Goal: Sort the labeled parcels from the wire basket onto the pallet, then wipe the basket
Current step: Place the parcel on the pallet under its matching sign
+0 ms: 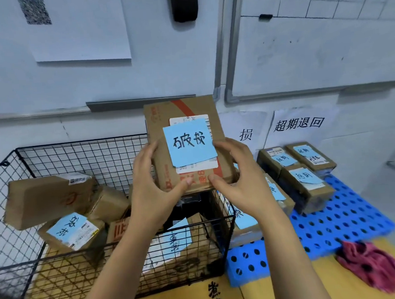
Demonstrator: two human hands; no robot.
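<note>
Our left hand [152,189] and right hand [237,181] grip the parcel [184,108]; we should read its note [189,141], then lay it flat on the pallet [348,218].

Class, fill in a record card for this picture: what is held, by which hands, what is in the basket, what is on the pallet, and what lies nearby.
Held: cardboard parcel with a blue note on its face, above the basket's right end
Hands: left hand and right hand grip its lower sides
Basket: wire basket holds several parcels; a brown box sits tilted at the left
Pallet: blue pallet bears labelled parcels near the wall
Nearby: red cloth in front of the pallet
Wall: printed sign above those parcels
</note>
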